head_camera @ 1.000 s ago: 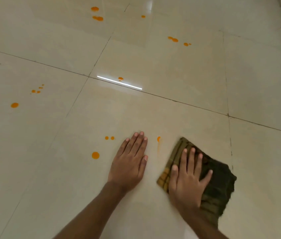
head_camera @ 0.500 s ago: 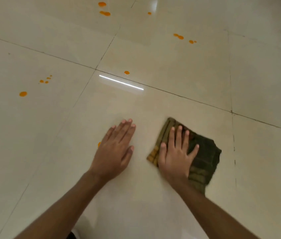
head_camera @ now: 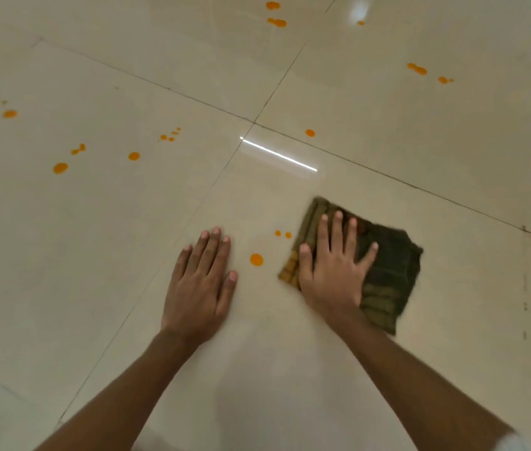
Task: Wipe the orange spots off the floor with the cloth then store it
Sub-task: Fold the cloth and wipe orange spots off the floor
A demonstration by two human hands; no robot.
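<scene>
- Two hands lie flat on floor (head_camera: 420, 157): left hand (head_camera: 200, 281) bare, fingers straight; right hand (head_camera: 332, 268) pressing folded cloth (head_camera: 388, 271), fingers spread.
- Three orange spots (head_camera: 256, 259) sit between hands, just beside cloth.
- Several further spots remain beyond.

The right hand (head_camera: 332, 271) covers the left part of the cloth (head_camera: 391, 271), whose right edge is blurred. Both forearms (head_camera: 121, 402) run off the bottom edge; a white scrap (head_camera: 511, 443) there may be a sleeve.
</scene>
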